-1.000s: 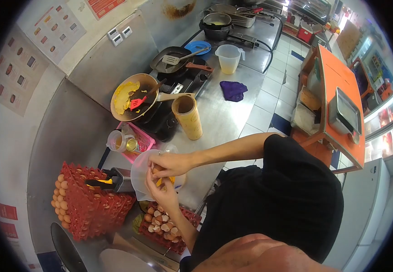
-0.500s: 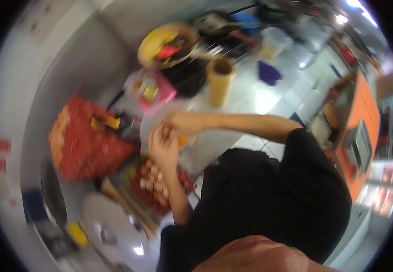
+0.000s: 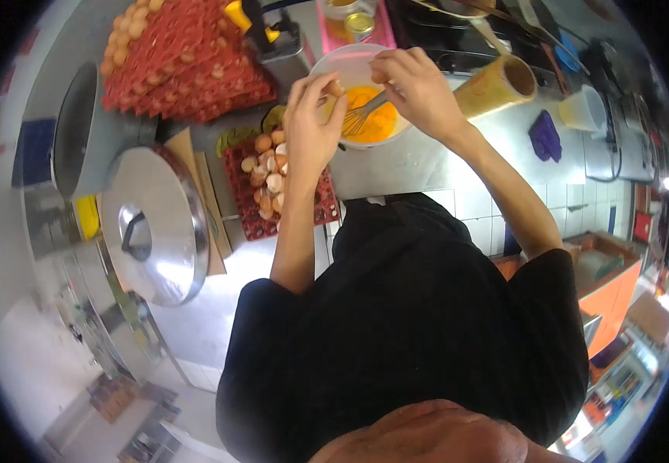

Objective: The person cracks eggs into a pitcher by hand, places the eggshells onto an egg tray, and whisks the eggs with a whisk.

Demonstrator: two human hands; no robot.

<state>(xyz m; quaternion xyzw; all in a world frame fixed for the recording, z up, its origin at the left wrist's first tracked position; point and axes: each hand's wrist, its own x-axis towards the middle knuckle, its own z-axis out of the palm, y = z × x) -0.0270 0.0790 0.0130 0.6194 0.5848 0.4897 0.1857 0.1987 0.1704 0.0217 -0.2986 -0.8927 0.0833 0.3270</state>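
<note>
Above a pale plastic bowl (image 3: 342,57), my left hand (image 3: 311,127) pinches a brown eggshell piece (image 3: 337,88) between its fingers and thumb. Another eggshell piece (image 3: 379,76) is in my right hand (image 3: 423,89), across the bowl from the left. Inside the bowl lie orange egg yolks (image 3: 382,125) and a wire whisk (image 3: 356,117), its handle leaning toward my right hand. Beside my left forearm sits a red egg tray (image 3: 260,227) heaped with cracked eggshells (image 3: 274,183) and what look like some whole eggs.
Stacked red egg trays (image 3: 188,65) holding brown eggs stand at the upper left. A large metal lid (image 3: 153,224) leans by cardboard on the left. To the right are a yellow cylindrical container (image 3: 496,89), a purple cloth (image 3: 545,137) and a clear jug (image 3: 581,109). A pink tray (image 3: 387,31) stands behind the bowl.
My hands were close together around a brown egg over the bowl; they are now apart, with a shell piece in each. The camera view has swung round and become sharper.
</note>
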